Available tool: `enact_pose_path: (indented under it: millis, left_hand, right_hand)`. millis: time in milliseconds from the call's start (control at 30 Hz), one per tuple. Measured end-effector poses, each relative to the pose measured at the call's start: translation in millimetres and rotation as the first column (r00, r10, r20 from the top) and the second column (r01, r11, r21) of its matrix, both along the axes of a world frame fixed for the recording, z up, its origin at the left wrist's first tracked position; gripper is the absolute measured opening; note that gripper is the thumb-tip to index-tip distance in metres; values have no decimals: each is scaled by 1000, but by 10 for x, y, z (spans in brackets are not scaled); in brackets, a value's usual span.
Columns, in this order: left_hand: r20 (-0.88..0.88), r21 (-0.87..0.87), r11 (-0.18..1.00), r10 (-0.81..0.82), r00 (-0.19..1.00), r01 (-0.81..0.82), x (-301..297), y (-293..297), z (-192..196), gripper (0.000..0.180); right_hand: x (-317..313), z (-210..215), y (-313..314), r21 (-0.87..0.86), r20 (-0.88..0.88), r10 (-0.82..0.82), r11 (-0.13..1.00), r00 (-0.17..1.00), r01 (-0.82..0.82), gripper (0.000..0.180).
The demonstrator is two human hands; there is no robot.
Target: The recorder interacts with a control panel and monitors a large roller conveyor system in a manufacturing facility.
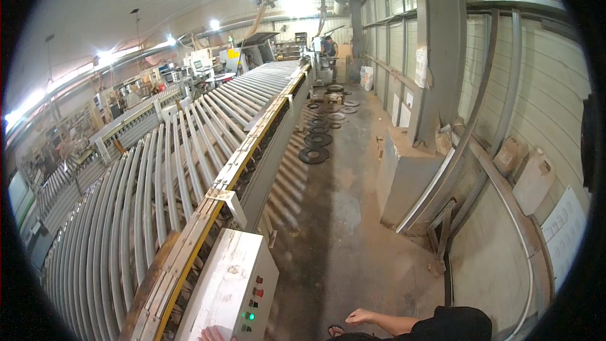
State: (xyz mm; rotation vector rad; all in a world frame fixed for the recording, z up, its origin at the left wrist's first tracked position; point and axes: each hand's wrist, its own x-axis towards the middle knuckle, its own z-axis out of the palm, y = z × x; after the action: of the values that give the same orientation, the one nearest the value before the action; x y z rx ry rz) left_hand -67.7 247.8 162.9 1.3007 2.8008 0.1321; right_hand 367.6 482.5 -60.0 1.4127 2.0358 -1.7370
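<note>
At the lower edge, my left hand (214, 333) rests on the near end of a white control box (227, 268), fingers laid on its top and partly cut off by the frame. Red and dark buttons and a lit green lamp (249, 316) line the box's right face. Over the floor to the right hangs my right hand (360, 317), its fingers loosely bent and apart, with nothing seen in it. A black sleeve covers that upper arm, and a sandalled foot (336, 330) shows beside the hand.
A long roller conveyor (183, 158) with a yellow-edged rail (189, 254) runs away on the left. Several dark rings (314, 154) lie along the aisle floor. A steel column (439, 57) on a concrete base and plastic jugs (533, 177) stand right. Another person (329, 47) is far off.
</note>
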Motion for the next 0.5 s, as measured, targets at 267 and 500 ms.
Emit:
enact_pose_path:
  millis: [267,500]
  left_hand:
    - [33,-45,998,51,998,-50,1,-50,11,73]
    - [48,-70,996,53,997,-50,1,12,83,74]
  right_hand:
    - [175,-619,39,-340,135,-311,877,941,339,31]
    - [-33,-187,107,-307,144,-308,890,941,338,27]
